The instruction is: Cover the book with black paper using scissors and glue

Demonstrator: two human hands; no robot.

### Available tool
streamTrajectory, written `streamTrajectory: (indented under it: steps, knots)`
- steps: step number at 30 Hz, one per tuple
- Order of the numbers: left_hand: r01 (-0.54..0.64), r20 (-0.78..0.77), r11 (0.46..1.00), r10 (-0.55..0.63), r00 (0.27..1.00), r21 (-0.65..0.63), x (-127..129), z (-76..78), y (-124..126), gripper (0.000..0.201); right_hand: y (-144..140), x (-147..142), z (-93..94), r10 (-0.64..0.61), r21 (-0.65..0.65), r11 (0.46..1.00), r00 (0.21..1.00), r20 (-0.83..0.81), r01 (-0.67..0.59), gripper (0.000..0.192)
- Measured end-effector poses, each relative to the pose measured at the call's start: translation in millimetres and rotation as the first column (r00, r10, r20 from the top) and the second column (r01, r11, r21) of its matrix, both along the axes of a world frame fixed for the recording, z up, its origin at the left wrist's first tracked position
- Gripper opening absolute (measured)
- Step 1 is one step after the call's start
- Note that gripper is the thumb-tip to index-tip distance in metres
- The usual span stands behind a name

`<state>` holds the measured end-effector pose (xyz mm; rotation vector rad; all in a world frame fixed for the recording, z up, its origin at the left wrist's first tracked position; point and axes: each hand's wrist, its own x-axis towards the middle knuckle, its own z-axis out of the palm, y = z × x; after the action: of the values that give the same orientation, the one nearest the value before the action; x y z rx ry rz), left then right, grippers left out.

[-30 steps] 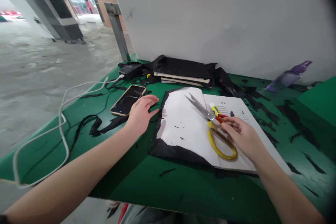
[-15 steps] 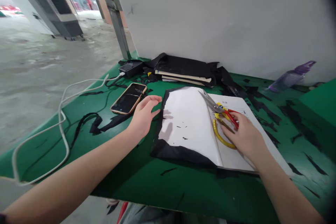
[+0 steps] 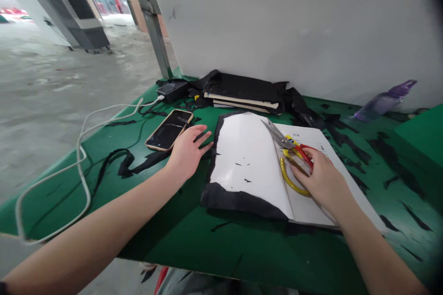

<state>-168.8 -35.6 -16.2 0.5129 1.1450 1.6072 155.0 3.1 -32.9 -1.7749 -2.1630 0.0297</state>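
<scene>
An open book (image 3: 251, 156) lies in front of me, its white left page backed by a black covering that shows along the left and bottom edges. Small black scraps dot that page. My right hand (image 3: 320, 173) rests over the right page, its fingers round scissors (image 3: 285, 142) with silver blades and red and yellow handles. The blades are slightly apart and point to the upper left across the fold. Just left of the book, my left hand (image 3: 189, 151) holds nothing, fingers spread, beside a phone (image 3: 169, 130).
Black-covered books (image 3: 242, 86) lie at the back against the white panel (image 3: 294, 23). A power bank (image 3: 172, 90) with a white cable (image 3: 83, 156) sits at back left. A purple spray bottle (image 3: 382, 101) leans at right. Black strips (image 3: 391, 161) litter the green table (image 3: 263, 253).
My left hand has drawn slightly left off the book's edge, and its fingers have spread wider. The book's left side has shifted a little. My right hand and the scissors stay almost still.
</scene>
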Motion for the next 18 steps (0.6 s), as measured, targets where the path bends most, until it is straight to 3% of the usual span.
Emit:
streamTrajectory:
  steps: [6,9,13,18]
  knots:
    - [-0.031,0.104,0.996,0.04,0.994,-0.08,-4.2,-1.8,10.1,0.022,-3.8,-6.0,2.9,-0.052,-0.018,0.998,0.998,0.026,0.052,0.057]
    - [-0.053,0.071,0.996,0.058,0.996,-0.067,-6.0,-8.4,23.7,0.024,-4.4,-7.7,4.0,-0.096,-0.05,0.994,0.995,0.04,0.098,0.055]
    - [0.012,-0.006,1.0,-0.013,1.0,-0.017,-6.4,-19.1,43.8,0.028,-3.9,-7.9,3.7,-0.168,-0.088,0.981,0.984,0.054,0.172,0.057]
    - [0.081,-0.087,0.997,-0.08,0.993,0.009,-4.6,-26.1,63.6,0.026,-6.4,-8.2,5.4,-0.24,-0.02,0.97,0.971,0.016,0.24,0.065]
